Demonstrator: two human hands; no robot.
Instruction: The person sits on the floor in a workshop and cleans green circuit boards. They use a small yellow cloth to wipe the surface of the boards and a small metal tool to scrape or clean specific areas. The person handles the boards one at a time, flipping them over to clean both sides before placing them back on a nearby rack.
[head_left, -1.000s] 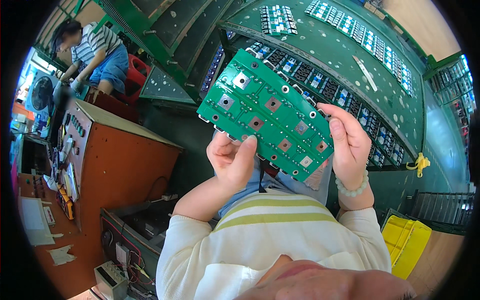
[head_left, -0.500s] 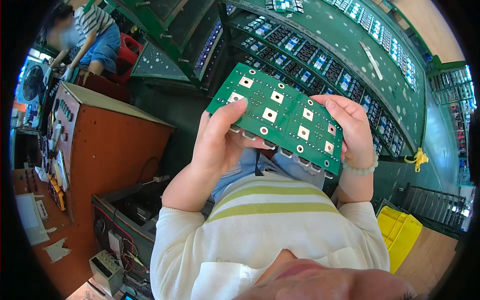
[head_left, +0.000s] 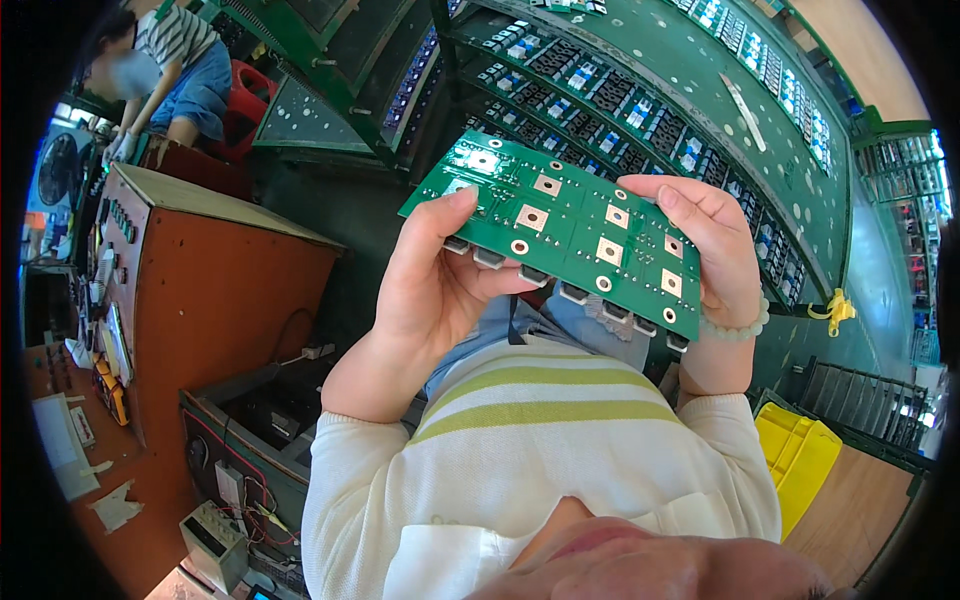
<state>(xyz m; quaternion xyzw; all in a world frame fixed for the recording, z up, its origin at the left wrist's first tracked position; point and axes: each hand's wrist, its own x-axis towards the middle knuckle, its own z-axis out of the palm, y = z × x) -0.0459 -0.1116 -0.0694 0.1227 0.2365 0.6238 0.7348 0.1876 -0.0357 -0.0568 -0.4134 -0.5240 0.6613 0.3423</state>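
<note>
A green circuit board panel [head_left: 570, 240] is held up between my two hands in front of my body. Square pale pads with dark centres and small solder points cover the side facing up. Metal-edged connectors [head_left: 533, 275] stick out below its near edge. My left hand [head_left: 430, 260] is closed on the left end, thumb on top and fingers beneath. With its fingers curled round the right end, my right hand [head_left: 710, 235] grips the board too; a pale bead bracelet [head_left: 735, 330] circles that wrist. The fingertips under the board are hidden.
Ahead, a green rack [head_left: 640, 75] holds rows of boards, with a white-bladed tool [head_left: 742, 115] on its top. An orange-brown cabinet [head_left: 230, 290] stands left, near a person [head_left: 185, 70] at work. A yellow bin [head_left: 795, 460] sits right; a power supply [head_left: 212, 540] is lower left.
The board has tilted, its right end shifting slightly right and its left end slightly left. A bright reflection now shows on its far left corner. Both hands keep their hold.
</note>
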